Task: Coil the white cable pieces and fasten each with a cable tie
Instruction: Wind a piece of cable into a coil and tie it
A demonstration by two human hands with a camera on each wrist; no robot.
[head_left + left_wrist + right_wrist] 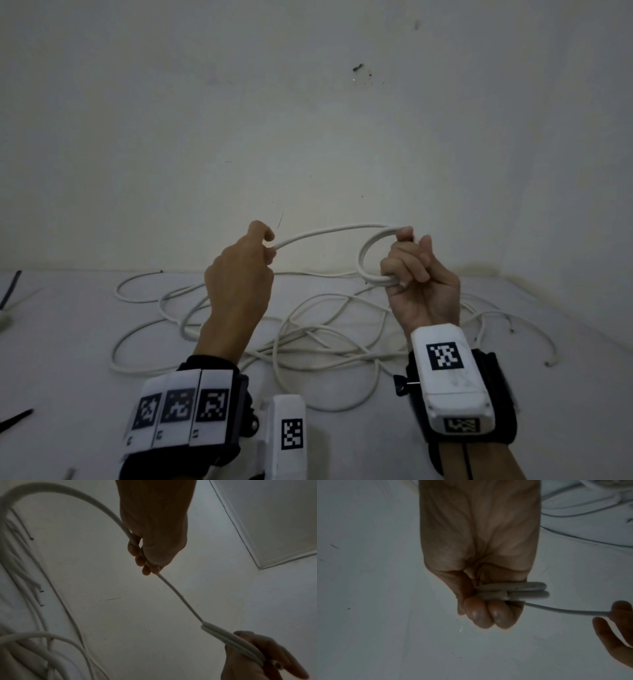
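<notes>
The right hand (423, 277) curls its fingers round a small coil (371, 258) of smooth, round white cable. The left hand (239, 274) pinches the strand (325, 231) leading off it

Smooth matt plastic-sheathed white cable (329, 232)

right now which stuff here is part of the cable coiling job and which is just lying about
Part of the job:
- white cable, held by left hand
- small coil in right hand
- loose white cables on the floor

Lying about:
- dark strip, possibly a tie, too unclear
</notes>
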